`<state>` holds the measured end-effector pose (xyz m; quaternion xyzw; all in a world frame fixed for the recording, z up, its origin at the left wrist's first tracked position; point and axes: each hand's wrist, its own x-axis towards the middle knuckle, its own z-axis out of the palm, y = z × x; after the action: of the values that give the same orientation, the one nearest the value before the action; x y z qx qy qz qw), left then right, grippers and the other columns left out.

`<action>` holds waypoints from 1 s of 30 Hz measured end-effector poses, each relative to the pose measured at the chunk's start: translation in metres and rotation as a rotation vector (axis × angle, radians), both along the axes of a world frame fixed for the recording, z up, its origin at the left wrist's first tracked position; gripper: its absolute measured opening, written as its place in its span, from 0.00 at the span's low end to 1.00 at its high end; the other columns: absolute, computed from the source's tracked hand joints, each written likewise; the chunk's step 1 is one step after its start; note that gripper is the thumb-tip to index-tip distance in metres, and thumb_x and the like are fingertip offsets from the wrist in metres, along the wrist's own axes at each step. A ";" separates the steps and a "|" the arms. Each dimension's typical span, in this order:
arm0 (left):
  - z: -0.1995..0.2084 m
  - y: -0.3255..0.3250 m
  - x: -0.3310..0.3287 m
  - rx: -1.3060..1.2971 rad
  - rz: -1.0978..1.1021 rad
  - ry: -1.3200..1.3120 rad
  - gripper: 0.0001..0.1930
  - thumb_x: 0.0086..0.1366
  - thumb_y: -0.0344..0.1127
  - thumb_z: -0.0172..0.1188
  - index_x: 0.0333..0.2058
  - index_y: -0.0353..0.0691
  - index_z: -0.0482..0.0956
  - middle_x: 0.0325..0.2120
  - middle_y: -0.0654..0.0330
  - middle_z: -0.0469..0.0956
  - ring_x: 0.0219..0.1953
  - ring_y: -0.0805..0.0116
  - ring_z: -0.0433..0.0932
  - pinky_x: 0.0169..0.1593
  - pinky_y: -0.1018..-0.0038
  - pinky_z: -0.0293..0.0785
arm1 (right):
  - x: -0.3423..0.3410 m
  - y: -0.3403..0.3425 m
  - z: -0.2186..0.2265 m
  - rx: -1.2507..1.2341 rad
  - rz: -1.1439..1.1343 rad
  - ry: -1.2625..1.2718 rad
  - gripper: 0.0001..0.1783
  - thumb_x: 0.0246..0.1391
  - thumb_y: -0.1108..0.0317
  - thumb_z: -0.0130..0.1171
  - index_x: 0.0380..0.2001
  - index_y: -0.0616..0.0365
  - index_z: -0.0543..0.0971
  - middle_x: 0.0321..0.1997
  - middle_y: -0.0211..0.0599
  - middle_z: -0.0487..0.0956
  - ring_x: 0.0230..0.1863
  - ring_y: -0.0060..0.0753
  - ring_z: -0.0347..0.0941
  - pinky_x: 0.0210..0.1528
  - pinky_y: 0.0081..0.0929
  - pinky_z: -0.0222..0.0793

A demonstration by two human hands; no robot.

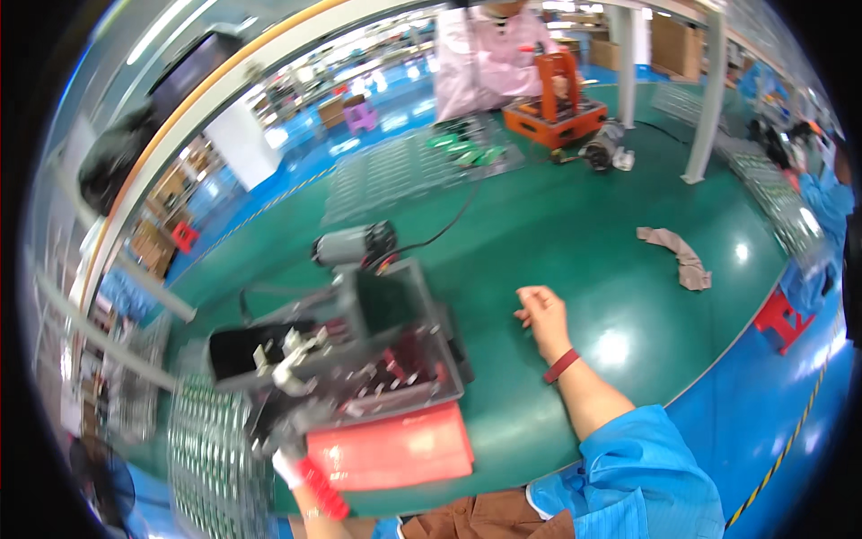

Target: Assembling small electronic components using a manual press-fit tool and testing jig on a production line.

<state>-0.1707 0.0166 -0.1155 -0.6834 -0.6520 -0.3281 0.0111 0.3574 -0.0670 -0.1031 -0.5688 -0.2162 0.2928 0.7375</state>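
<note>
My right hand [542,316] hovers over the green table [503,242], its fingers loosely curled together and nothing visible in them. A dark red band circles that wrist. My left hand [285,465], in white with a red cuff [321,487] at the wrist, is at the lower left beside the grey parts bins [359,415]. Motion smears its fingers, so I cannot make out whether they hold anything. White plastic pieces [294,357] lie in one bin, and small dark red and metallic parts [388,373] in another. In front of the bins lies a pink-red sheet or bag [395,449].
Behind the bins lies a grey cylindrical motor [352,244] with a cable. Clear trays [215,449] stand at left, others [386,180] farther back with green boards. An orange fixture [557,112] stands near a person in pink. A crumpled beige strip [680,256] lies at right.
</note>
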 end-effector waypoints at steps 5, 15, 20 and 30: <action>-0.052 0.032 -0.028 0.020 -0.016 -0.148 0.20 0.56 0.39 0.61 0.47 0.40 0.74 0.42 0.52 0.75 0.39 0.51 0.75 0.45 0.64 0.71 | 0.013 0.010 -0.013 0.144 -0.016 0.000 0.12 0.60 0.65 0.54 0.42 0.60 0.77 0.21 0.29 0.74 0.24 0.22 0.74 0.25 0.13 0.64; 0.010 -0.023 -0.051 -0.066 -0.325 -1.855 0.18 0.67 0.36 0.51 0.53 0.32 0.70 0.46 0.49 0.75 0.42 0.59 0.77 0.46 0.72 0.72 | 0.020 -0.033 -0.025 0.101 0.290 0.101 0.19 0.62 0.67 0.52 0.55 0.62 0.68 0.29 0.35 0.72 0.28 0.25 0.68 0.47 0.26 0.71; 0.016 -0.072 -0.065 -0.053 -0.358 -1.586 0.18 0.67 0.35 0.51 0.51 0.31 0.71 0.46 0.50 0.76 0.42 0.60 0.77 0.47 0.73 0.73 | 0.017 -0.059 -0.032 0.123 0.232 0.073 0.18 0.62 0.69 0.51 0.54 0.63 0.69 0.28 0.36 0.73 0.28 0.26 0.69 0.42 0.23 0.71; 0.006 -0.085 -0.055 0.005 -0.335 -0.671 0.16 0.56 0.29 0.58 0.45 0.35 0.76 0.44 0.54 0.78 0.43 0.59 0.77 0.48 0.72 0.73 | -0.007 -0.077 -0.038 0.060 0.059 0.030 0.17 0.62 0.69 0.51 0.52 0.65 0.70 0.31 0.38 0.74 0.30 0.26 0.72 0.38 0.20 0.71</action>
<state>-0.2258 -0.0681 -0.1094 -0.6352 -0.4978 -0.5324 -0.2554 0.3509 -0.1445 -0.1409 -0.5353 -0.2306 0.3162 0.7485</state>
